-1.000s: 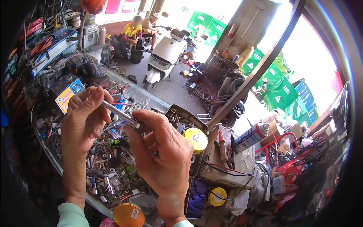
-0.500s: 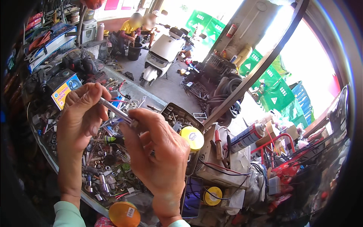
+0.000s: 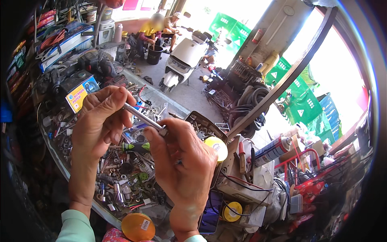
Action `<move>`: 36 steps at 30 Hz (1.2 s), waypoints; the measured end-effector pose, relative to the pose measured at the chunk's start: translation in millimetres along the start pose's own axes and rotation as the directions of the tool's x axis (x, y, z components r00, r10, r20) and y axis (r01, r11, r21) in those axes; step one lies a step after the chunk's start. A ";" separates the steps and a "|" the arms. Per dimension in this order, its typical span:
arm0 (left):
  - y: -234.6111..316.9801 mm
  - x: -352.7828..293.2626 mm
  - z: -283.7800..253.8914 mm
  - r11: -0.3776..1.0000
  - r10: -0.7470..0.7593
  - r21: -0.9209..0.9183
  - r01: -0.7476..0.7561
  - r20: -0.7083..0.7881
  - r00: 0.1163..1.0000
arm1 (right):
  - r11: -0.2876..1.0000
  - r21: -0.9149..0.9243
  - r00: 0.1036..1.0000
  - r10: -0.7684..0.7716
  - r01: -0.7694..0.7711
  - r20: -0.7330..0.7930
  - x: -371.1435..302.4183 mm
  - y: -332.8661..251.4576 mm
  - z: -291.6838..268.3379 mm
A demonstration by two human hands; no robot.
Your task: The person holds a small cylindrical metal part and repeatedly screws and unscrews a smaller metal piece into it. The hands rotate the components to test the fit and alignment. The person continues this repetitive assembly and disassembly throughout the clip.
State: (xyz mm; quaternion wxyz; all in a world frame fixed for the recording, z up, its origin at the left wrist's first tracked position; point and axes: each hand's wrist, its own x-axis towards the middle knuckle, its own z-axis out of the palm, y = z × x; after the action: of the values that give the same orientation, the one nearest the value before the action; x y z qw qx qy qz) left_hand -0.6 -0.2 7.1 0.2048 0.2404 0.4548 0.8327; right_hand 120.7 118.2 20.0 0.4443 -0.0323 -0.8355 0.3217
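Observation:
A long silver bolt (image 3: 143,115) slants between my two hands above a bench full of loose hardware. My left hand (image 3: 96,123) pinches its upper left end between thumb and fingers. At the lower right end, a nut-like hexagonal piece (image 3: 163,130) sits between the thumb and forefinger of my right hand (image 3: 187,165). The other fingers of my right hand are curled in. Below the hands lie several sockets, nuts, springs and small metal parts (image 3: 121,191), along with a green-and-black handle (image 3: 136,147).
To the right stand an open parts case (image 3: 205,124), a yellow-lidded can (image 3: 217,148), a grey box with cables (image 3: 238,177) and a spray can (image 3: 274,150). An orange round lid (image 3: 138,226) is at the near edge. Beyond are a white scooter (image 3: 183,60) and seated people (image 3: 151,34).
The view has shifted, so the whole scene sits slightly more to the right. Both hands keep hold of the bolt, with little change in their grip.

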 end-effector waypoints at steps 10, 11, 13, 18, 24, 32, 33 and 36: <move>-1.1 1.2 -3.5 1.000 0.005 -0.003 -0.005 -0.007 1.000 | 0.989 0.101 0.994 0.108 -0.106 -0.017 -0.5 -3.9 5.8; -0.3 0.5 -4.0 1.000 0.006 0.006 -0.006 -0.007 1.000 | 0.992 0.112 0.997 0.061 -0.056 -0.041 -0.1 -1.2 8.0; 0.4 0.3 -3.8 1.000 0.004 0.018 -0.004 -0.012 1.000 | 0.998 0.063 1.000 0.022 -0.021 -0.014 1.0 0.9 8.1; 0.2 -1.4 1.4 1.000 0.027 0.009 -0.027 0.037 0.999 | 0.993 -0.022 0.990 0.114 -0.113 0.080 -3.4 1.2 -1.0; 2.2 -0.3 -4.4 0.999 0.034 0.005 -0.034 -0.023 0.999 | 0.991 0.120 0.998 0.064 -0.061 -0.024 2.5 -5.7 8.2; -0.7 0.0 -0.4 0.998 0.014 0.060 -0.014 0.003 1.000 | 0.996 -0.073 0.994 0.062 -0.055 0.091 -0.6 3.1 -0.8; -0.2 -0.4 -1.7 0.999 0.024 0.049 -0.024 0.006 1.000 | 0.993 -0.106 0.989 0.071 -0.057 0.131 0.0 0.2 -3.3; -1.4 -0.1 -3.5 0.999 0.038 0.019 -0.038 0.010 0.999 | 0.996 0.035 0.995 0.085 -0.087 0.059 1.4 -5.9 -0.8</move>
State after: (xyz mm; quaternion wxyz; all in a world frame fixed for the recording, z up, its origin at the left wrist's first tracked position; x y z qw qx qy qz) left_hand -2.4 -1.9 4.2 0.1888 0.2551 0.4570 0.8309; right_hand 121.8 114.4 24.6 0.4064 -0.0507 -0.8396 0.3570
